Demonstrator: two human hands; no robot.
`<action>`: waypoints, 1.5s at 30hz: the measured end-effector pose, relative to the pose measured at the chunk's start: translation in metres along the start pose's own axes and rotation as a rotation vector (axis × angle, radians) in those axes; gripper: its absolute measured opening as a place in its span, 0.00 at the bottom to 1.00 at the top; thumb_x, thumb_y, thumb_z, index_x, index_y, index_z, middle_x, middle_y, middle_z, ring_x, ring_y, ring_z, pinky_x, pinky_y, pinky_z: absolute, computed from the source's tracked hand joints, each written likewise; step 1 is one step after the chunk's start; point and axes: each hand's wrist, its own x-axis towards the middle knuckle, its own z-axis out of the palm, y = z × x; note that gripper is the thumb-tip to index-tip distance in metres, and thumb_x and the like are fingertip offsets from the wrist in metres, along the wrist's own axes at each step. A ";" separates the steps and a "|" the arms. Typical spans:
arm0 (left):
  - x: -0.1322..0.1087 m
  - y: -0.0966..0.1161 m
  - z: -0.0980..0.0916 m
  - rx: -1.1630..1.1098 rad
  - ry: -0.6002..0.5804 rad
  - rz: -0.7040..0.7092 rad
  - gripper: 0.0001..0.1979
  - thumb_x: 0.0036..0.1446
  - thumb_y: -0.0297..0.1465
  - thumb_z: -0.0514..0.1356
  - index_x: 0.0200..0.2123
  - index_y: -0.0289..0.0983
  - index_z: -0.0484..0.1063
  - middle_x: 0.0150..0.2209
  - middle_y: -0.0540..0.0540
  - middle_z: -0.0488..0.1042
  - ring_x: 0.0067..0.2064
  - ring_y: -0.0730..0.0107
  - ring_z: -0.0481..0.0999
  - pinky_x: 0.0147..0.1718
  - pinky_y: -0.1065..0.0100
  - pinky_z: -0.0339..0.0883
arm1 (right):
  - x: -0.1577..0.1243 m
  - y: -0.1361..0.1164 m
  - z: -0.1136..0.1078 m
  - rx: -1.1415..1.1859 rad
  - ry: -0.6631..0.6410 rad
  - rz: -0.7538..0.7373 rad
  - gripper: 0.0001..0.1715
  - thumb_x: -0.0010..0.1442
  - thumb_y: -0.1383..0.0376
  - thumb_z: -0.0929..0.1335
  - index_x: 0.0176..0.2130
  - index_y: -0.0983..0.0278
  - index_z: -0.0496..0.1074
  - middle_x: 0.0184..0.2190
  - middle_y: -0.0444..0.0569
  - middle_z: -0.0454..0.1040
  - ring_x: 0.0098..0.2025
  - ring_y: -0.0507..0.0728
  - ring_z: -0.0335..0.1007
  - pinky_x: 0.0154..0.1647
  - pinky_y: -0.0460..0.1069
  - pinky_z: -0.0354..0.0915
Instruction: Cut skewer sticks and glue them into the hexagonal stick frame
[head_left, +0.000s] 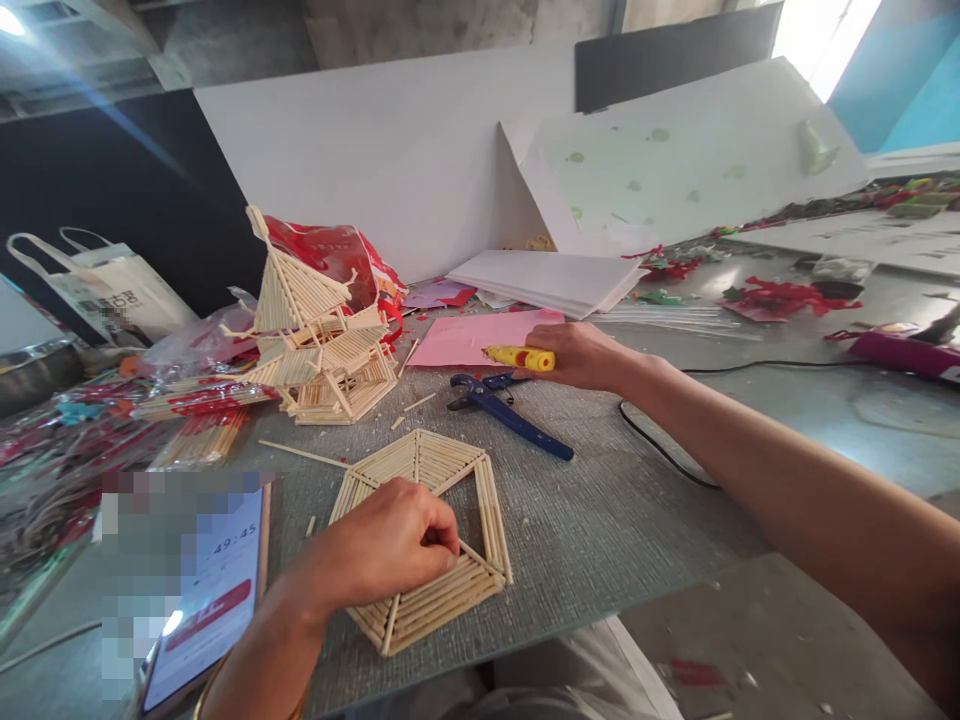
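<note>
My left hand rests with fingers curled on a flat hexagonal panel of wooden sticks lying on the grey table. The fingertips press on its inner sticks. My right hand reaches across the table and grips a yellow glue gun, whose nozzle points left. Blue pliers lie just in front of that hand. A small pagoda model built of sticks stands behind the panel, to the left.
A phone showing a timer lies at the near left. Bundles of sticks and plastic bags sit left. Pink paper, white sheets, a black cable and red paper scraps lie further back.
</note>
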 end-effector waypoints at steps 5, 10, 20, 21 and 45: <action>-0.001 0.001 0.000 -0.007 0.003 -0.003 0.11 0.47 0.29 0.53 0.29 0.37 0.76 0.26 0.49 0.76 0.28 0.73 0.70 0.27 0.71 0.56 | 0.000 -0.001 -0.002 0.011 -0.015 0.012 0.25 0.56 0.44 0.60 0.30 0.63 0.66 0.28 0.47 0.67 0.29 0.52 0.60 0.27 0.47 0.50; 0.000 -0.001 0.001 -0.007 0.005 -0.009 0.11 0.47 0.29 0.54 0.30 0.37 0.77 0.29 0.48 0.77 0.30 0.71 0.71 0.29 0.70 0.57 | 0.000 -0.003 -0.004 0.010 -0.036 0.037 0.25 0.56 0.44 0.60 0.30 0.63 0.66 0.28 0.47 0.67 0.28 0.52 0.60 0.26 0.47 0.50; -0.001 -0.001 0.002 -0.013 0.005 -0.025 0.11 0.46 0.29 0.54 0.30 0.36 0.77 0.28 0.47 0.77 0.28 0.72 0.71 0.27 0.70 0.57 | 0.000 0.000 -0.002 0.005 -0.029 0.037 0.26 0.56 0.44 0.60 0.31 0.63 0.66 0.28 0.47 0.67 0.28 0.52 0.60 0.27 0.47 0.51; -0.001 -0.002 0.002 -0.015 0.006 -0.020 0.11 0.46 0.29 0.54 0.30 0.36 0.77 0.28 0.46 0.77 0.28 0.72 0.71 0.28 0.70 0.57 | 0.000 0.000 -0.002 0.004 -0.031 0.030 0.25 0.56 0.44 0.60 0.31 0.63 0.66 0.28 0.47 0.67 0.28 0.52 0.60 0.27 0.47 0.51; -0.003 -0.010 0.000 -0.039 0.013 0.017 0.12 0.49 0.32 0.55 0.33 0.38 0.77 0.30 0.47 0.77 0.30 0.72 0.72 0.29 0.71 0.58 | 0.000 0.001 -0.006 0.024 -0.028 0.044 0.25 0.56 0.44 0.60 0.30 0.63 0.66 0.28 0.47 0.67 0.28 0.51 0.60 0.26 0.46 0.50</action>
